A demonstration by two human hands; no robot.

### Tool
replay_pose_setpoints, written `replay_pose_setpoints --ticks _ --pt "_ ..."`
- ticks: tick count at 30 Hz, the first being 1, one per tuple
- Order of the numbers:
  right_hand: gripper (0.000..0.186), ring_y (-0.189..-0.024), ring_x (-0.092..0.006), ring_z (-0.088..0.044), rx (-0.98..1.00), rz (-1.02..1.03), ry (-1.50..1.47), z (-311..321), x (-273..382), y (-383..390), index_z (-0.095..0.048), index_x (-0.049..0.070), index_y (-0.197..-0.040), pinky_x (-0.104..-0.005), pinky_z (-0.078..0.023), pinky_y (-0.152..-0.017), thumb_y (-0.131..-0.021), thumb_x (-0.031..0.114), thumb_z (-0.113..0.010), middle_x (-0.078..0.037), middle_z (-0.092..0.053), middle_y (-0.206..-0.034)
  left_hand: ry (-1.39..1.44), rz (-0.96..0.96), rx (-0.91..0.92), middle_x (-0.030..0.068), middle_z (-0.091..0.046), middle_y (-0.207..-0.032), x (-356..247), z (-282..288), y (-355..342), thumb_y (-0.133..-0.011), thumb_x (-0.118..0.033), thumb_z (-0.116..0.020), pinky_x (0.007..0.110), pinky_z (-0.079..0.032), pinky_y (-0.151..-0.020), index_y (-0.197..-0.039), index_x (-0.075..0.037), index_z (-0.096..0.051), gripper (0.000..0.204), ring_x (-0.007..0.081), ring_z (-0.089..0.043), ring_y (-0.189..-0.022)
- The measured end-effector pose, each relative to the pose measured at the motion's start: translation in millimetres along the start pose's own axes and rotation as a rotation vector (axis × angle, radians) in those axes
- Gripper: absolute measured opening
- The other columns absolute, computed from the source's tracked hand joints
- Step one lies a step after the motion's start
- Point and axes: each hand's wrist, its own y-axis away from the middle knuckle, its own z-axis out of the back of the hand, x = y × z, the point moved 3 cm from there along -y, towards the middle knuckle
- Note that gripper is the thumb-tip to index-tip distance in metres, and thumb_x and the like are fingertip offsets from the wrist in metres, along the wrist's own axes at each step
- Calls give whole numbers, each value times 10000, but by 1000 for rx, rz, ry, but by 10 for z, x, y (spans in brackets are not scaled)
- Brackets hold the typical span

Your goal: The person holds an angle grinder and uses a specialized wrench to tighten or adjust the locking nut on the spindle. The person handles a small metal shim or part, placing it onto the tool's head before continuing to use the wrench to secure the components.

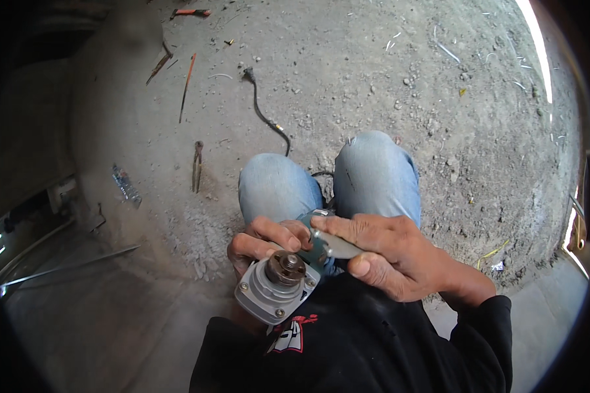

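Across my lap lies an angle grinder (261,296) with a grey metal gear head and a teal body. My left hand (261,241) is closed around it just behind the head. The round flange nut (286,267) on its spindle faces up, and no disc is fitted. In my right hand (400,257), a flat grey pin spanner (339,247) is pinched between thumb and fingers. Its forked end points toward the grinder, to the right of the nut and apart from it. My hands cover much of the grinder's body.
A black power cord (263,116) with its plug lies on the dusty floor beyond my knees. To the left are rusty pincers (197,169), a clear plastic bottle (126,187), a thin orange-ended rod (188,85) and an orange-handled tool (191,12). A metal bar (72,267) lies at lower left.
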Motion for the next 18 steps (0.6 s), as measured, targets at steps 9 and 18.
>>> replay_pose_setpoints --ticks 9,18 --pt "554 -712 -267 -650 95 -192 -118 73 199 237 -459 -34 -1428 -359 -519 -660 -1005 317 -526 -179 -641 -863 53 -31 103 193 -526 -1072 19 -174 -47 -827 -159 -784 454 -518 -857 -1068 -22 -501 396 333 -616 -972" --pt "501 -765 -268 -720 69 -197 -136 91 291 263 -488 -44 -1398 -340 -559 -661 -993 241 -563 -212 -691 -908 -26 -23 138 186 -519 -1057 28 -198 -39 -829 -156 -774 467 -508 -872 -1033 -21 -495 371 330 -612 -980"
